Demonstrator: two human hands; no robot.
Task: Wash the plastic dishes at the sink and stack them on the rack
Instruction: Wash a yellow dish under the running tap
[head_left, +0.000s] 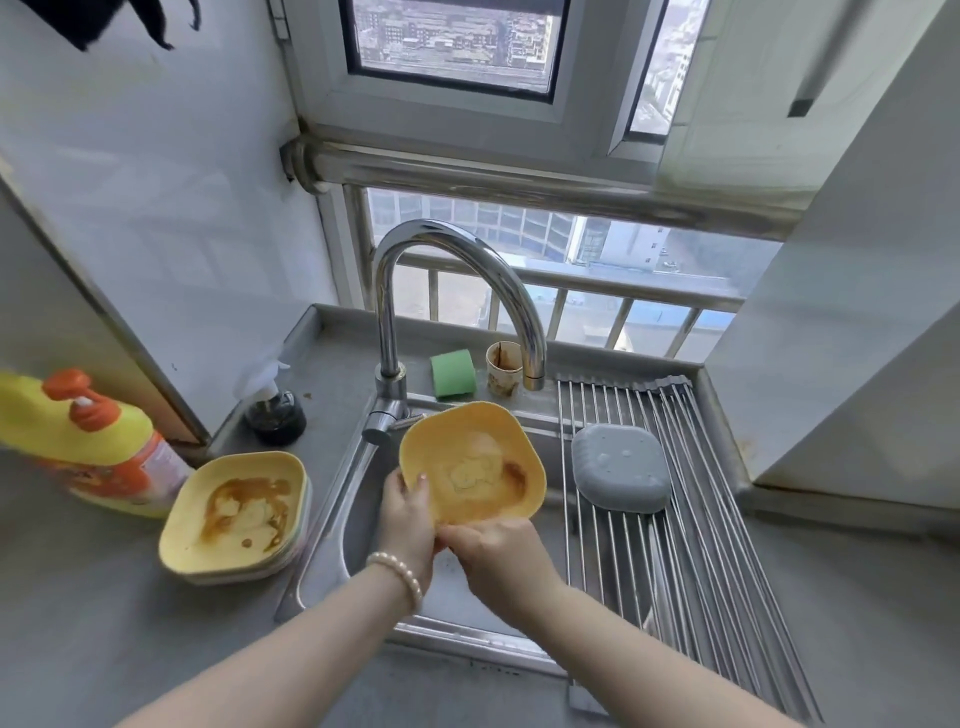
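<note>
Yellow dish in hand (470, 462): I hold it tilted over the sink (358, 499), its inside facing me, under the faucet spout; a brown smear sits at its lower right and a pale film in the middle
Left hand (408, 512): my fingers grip the dish's left rim, thumb on the inside face, the rest behind; a bead bracelet (397, 571) circles the wrist
Right hand (501, 553): it meets the dish's lower edge with the back of the hand toward me; my fingers are curled under it, and I cannot tell whether they clamp the rim
Dirty stack (236, 514): yellow dishes piled on the bench (78, 597) just left of the sink, the top one streaked brown
Grey dish (621, 467): upside down on the rack, wet with drops
Rack (691, 545): steel rods laid across the sink's right part
Faucet (447, 291): a curved chrome neck rising behind the sink
Sponge (453, 373): green, on the ledge behind the sink
Cup (504, 369): stained, just right of the sponge
Soap bottle (88, 441): yellow with an orange cap, far left on the bench
Pump bottle (275, 410): dark, near the sink's back left corner
</note>
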